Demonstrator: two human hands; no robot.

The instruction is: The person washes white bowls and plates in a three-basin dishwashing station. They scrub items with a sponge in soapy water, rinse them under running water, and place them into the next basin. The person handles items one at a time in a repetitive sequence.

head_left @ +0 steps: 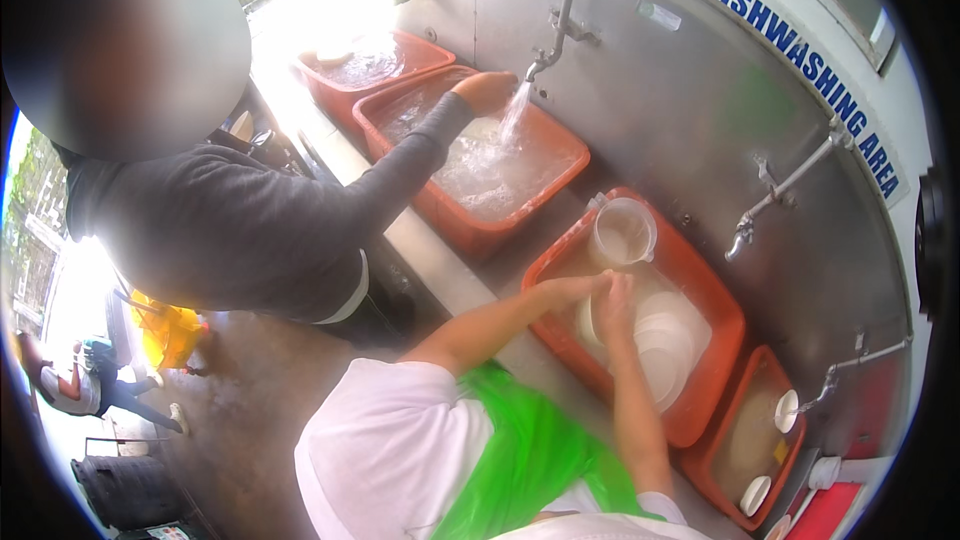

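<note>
My left hand (592, 283) and my right hand (617, 306) meet over an orange-red plastic tub (716, 367) of cloudy water. Between them a white dish (587, 319) stands tilted on edge, and both hands grip it near its upper rim. Haze and the hands themselves blur the fingers. Beside my right hand, several white plates or bowls (667, 341) lie overlapped in the water. A clear plastic jug (624, 229) with cloudy liquid in it rests at the tub's far end, just past my fingertips.
At left, a co-worker's hand (487, 92) is at a running tap (534, 67) above a second tub (480, 221). Another tub (367, 82) lies beyond it. A smaller tub (731, 491) at right holds white dishes (755, 496). An unused tap (739, 240) juts from the metal wall.
</note>
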